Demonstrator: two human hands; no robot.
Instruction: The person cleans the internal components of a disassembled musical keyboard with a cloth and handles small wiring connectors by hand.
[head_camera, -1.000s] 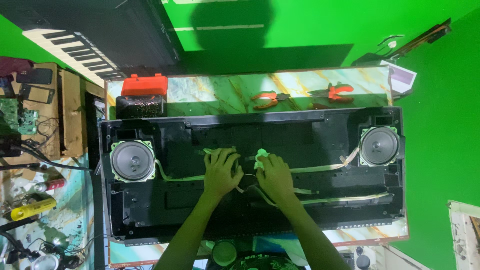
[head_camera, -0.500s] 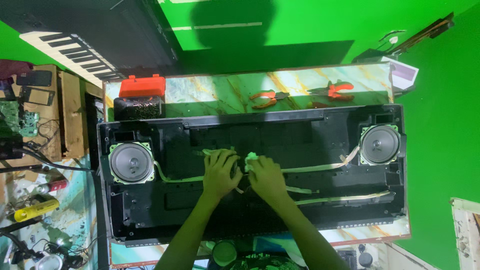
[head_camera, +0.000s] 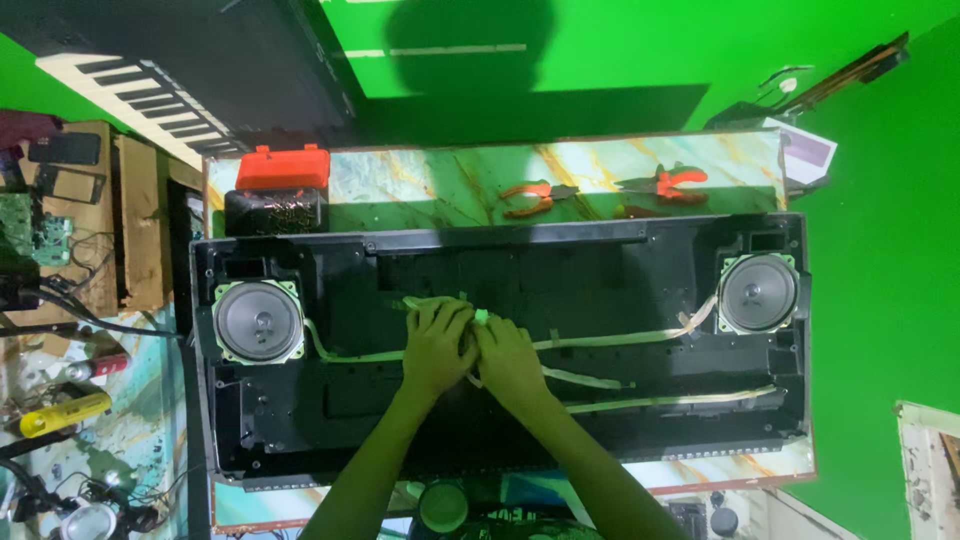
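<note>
Pressing down side by side at the middle of the open black keyboard casing (head_camera: 500, 440), left hand (head_camera: 437, 345) and right hand (head_camera: 510, 362) touching, fingers curled over the pale flat ribbon cable (head_camera: 620, 340); impossible to tell whether actually pinching it. Cable running from the left speaker (head_camera: 259, 322) toward the right speaker (head_camera: 758, 293). Lying near the table's (head_camera: 440, 185) far edge: two orange-handled pliers (head_camera: 535, 197), red-lidded box (head_camera: 283, 167).

Right hand (head_camera: 510, 358) now against left hand (head_camera: 437, 340)
</note>
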